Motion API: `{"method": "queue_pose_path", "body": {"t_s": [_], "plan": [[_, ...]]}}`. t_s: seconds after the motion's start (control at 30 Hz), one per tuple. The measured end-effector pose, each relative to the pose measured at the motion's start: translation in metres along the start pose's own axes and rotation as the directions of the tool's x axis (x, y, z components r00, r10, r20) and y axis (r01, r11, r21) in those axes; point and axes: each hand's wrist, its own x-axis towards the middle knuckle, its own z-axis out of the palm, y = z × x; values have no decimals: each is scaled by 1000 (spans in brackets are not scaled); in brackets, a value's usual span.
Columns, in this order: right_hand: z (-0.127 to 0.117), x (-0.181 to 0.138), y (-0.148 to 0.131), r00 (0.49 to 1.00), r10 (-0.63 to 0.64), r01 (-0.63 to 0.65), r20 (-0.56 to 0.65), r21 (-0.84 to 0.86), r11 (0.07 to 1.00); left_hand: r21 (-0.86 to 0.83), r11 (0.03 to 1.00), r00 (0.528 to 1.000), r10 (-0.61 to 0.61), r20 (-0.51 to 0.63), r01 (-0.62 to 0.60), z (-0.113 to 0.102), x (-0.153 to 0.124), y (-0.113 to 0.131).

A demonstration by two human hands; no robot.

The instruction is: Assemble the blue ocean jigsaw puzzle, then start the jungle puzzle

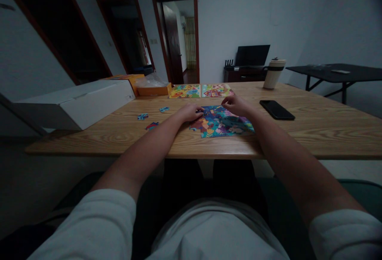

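Note:
A colourful jigsaw puzzle (217, 126), partly assembled with animals on a blue ground, lies flat on the wooden table in front of me. At its upper left corner, my left hand (190, 112) has thumb and fingers closed around a dark blue puzzle piece (199, 111), low against the table. My right hand (234, 105) is over the puzzle's far edge, its fingers curled together; whatever they hold, if anything, is hidden. Loose puzzle pieces lie left of my left forearm: one blue (164, 109), another blue (142, 116) and a reddish one (152, 126), partly covered by the arm.
Two bright picture sheets (185, 91) lie beyond the puzzle. An orange box tray (155, 89) holding clear plastic and a long white box (95, 98) stand on the left. To the right are a black phone (277, 110) and a lidded cup (273, 75).

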Motion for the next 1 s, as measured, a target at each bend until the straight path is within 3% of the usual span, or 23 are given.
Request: {"method": "queue_pose_path", "body": {"t_s": [0.33,0.77,1.0], "plan": [[1,0,-1,1000,-9,11,29,-54,998,132,991,999,18,31,-22,-1,2,6],[1,0,-3,999,-31,32,29,-68,997,227,973,998,-53,45,41,-8,1,19],[0,0,-5,999,-21,23,37,-69,997,188,981,998,40,51,-49,-5,0,18]]}}
